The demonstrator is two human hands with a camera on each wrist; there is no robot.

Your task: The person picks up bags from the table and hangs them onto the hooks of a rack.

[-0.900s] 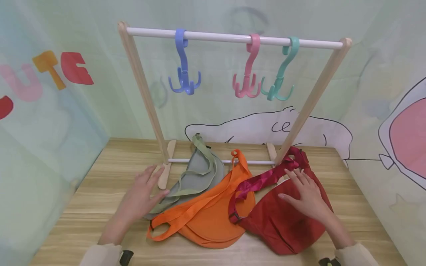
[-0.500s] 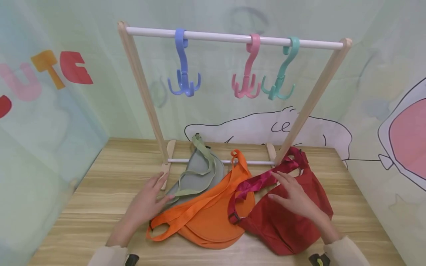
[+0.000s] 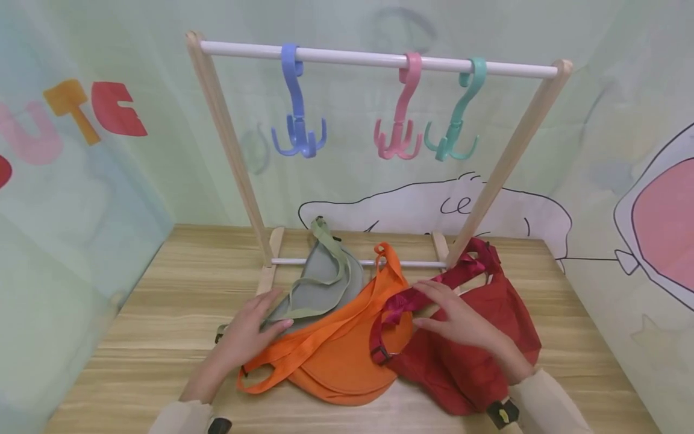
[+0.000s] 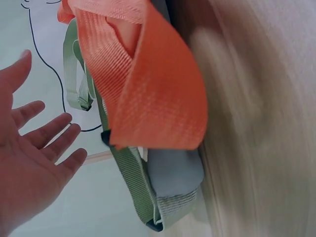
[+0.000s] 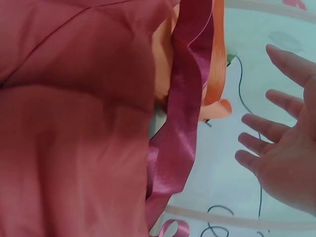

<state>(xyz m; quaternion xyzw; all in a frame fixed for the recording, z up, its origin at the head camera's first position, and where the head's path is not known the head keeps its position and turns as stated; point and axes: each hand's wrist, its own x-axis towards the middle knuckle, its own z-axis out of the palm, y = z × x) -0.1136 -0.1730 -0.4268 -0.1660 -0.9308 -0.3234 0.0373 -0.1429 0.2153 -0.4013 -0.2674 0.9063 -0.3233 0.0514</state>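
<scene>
Here, the left hand point(image 3: 246, 331) hovers over the near left end of the gray bag point(image 3: 318, 296), its grip spread; the left wrist view shows its fingers straight and apart, beside the orange strap point(image 4: 158, 94). The right hand point(image 3: 458, 316) is above the red bag point(image 3: 463, 367) and its dark red strap point(image 3: 455, 274); its grip is spread too, and the right wrist view shows the fingers held apart from the cloth.

All three bags lie on the table point(image 3: 157, 301). The gray bag runs slantwise from near the back edge toward the left edge, a light green strap point(image 3: 343, 271) across it. The orange bag point(image 3: 347, 364) overlaps the gray one on the side away from the back edge, in the middle of the table. The red bag lies nearer the right edge, its dark red strap reaching over the right end of the orange bag and back toward the right foot of the rack.

That rack point(image 3: 347, 57) stands along the back edge, between the two back corners, on wooden uprights. From its white top bar hang a blue hook point(image 3: 296, 99) toward the left edge, then a pink hook point(image 3: 400, 120) and a green hook point(image 3: 458, 111) close together toward the right edge. Behind, the backdrop point(image 3: 347, 181) carries a cartoon animal outline.
</scene>
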